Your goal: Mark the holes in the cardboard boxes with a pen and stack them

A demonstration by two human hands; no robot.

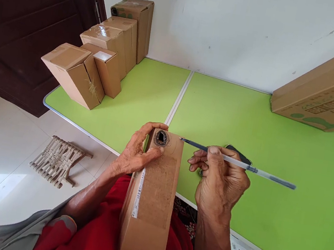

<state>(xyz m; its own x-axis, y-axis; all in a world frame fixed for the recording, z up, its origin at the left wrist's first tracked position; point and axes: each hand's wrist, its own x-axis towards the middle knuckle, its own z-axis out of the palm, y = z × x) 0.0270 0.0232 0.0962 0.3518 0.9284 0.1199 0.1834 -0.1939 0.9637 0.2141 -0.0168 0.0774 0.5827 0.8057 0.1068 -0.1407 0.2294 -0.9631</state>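
A tall, narrow cardboard box (pixel 158 191) leans up from my lap against the front edge of the green table. Near its top is a small dark hole (pixel 161 137) ringed with scribbled ink lines. My left hand (pixel 137 150) grips the box's upper left corner, thumb below the hole and fingers over the top edge. In my right hand (pixel 222 178) is a pen (pixel 238 163) with a dark front and a clear, ink-stained barrel. Its tip points left, at the box's upper right edge; whether it touches is unclear. A barcode label (pixel 139 192) runs down the box's left side.
Several cardboard boxes (pixel 94 71) stand at the back left of the green table (pixel 288 178). A large printed carton (pixel 327 95) leans at the right. A black flat object (pixel 238 154) lies partly hidden behind my right hand. A woven stool (pixel 56 160) is on the floor.
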